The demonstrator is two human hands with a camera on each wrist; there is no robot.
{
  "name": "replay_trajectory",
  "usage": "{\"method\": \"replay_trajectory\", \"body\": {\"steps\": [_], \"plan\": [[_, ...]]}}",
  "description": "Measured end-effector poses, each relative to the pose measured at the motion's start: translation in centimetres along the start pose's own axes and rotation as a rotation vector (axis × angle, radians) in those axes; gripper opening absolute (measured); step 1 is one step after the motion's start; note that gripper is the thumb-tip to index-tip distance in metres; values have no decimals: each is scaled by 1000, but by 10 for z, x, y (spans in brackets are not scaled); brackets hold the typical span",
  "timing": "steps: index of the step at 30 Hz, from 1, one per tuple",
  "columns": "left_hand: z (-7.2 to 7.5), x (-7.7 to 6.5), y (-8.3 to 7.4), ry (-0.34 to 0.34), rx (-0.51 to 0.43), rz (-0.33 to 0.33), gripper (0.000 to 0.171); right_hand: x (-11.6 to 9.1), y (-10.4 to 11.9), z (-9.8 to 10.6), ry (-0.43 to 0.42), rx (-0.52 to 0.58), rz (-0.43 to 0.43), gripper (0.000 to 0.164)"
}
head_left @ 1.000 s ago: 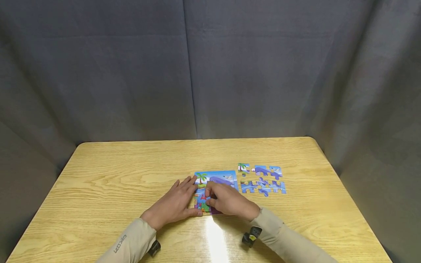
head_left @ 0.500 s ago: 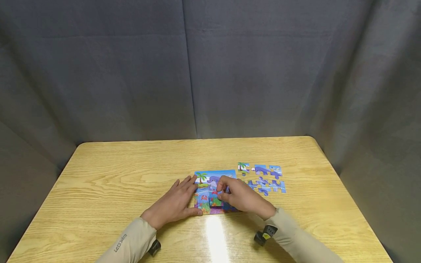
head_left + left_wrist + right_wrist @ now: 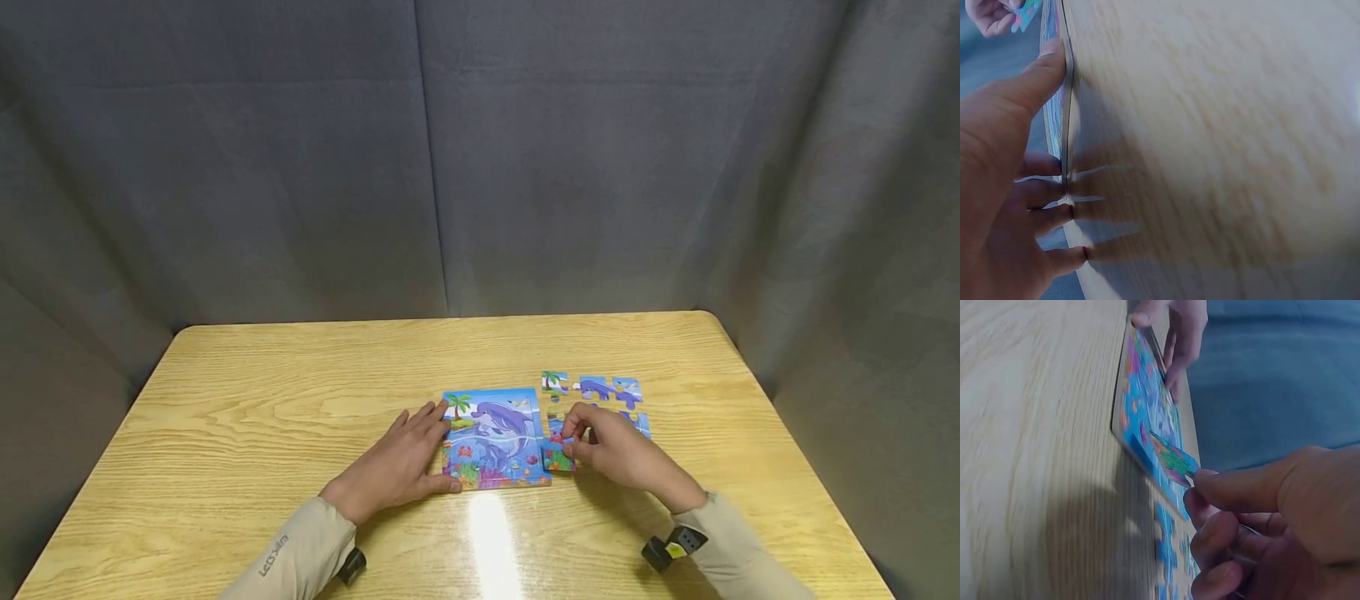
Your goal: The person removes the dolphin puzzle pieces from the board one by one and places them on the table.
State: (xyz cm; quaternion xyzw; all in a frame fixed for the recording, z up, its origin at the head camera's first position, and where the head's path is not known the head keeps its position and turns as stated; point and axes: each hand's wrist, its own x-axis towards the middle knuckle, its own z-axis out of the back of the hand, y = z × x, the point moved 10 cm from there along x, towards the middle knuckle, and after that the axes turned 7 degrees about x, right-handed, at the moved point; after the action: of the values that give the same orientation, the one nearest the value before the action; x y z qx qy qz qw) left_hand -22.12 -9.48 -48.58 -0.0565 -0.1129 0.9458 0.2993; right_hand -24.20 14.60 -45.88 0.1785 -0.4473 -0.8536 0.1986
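Note:
Between thumb and index finger my right hand (image 3: 618,446) pinches a puzzle piece (image 3: 558,457) with green seaweed and a red crab printed on it. In the right wrist view the piece (image 3: 1174,461) is held tilted, above the table. My left hand (image 3: 401,462) lies flat with spread fingers at the left edge of the puzzle board (image 3: 498,437), its thumb on the near left corner. Printed on the board are a dolphin, a palm tree and coral. The held piece is just off the board's right edge.
Several loose puzzle pieces (image 3: 595,388) lie in rows right of the board, some hidden behind my right hand. The wooden table (image 3: 300,367) extends to a grey curtain (image 3: 442,167) at the back and sides.
My right hand has carried the seaweed piece from over the board's lower left to past its right edge, uncovering the dolphin picture. My left hand has stayed put.

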Motion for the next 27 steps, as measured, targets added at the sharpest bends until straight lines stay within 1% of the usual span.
{"method": "replay_trajectory", "body": {"steps": [4, 7, 10, 14, 18, 21, 27], "plan": [[0, 0, 0, 1, -1, -1, 89, -7, -8, 7, 0, 1, -11, 5], [0, 0, 0, 2, -1, 0, 89, -10, -13, 8, 6, 1, -22, 5], [0, 0, 0, 3, -5, 2, 88, -12, -16, 8, 8, -18, -15, 6], [0, 0, 1, 3, -6, 2, 88, -13, -18, 7, -17, -71, 8, 7], [-1, 1, 1, 2, 0, 2, 87, -12, -18, 6, -57, -145, 2, 7], [0, 1, 1, 0, 0, 2, 87, -10, -19, 5, -87, -196, -25, 8], [0, 0, 1, -1, -7, 4, 87, -8, -22, 2, -116, -240, -77, 13]]}}
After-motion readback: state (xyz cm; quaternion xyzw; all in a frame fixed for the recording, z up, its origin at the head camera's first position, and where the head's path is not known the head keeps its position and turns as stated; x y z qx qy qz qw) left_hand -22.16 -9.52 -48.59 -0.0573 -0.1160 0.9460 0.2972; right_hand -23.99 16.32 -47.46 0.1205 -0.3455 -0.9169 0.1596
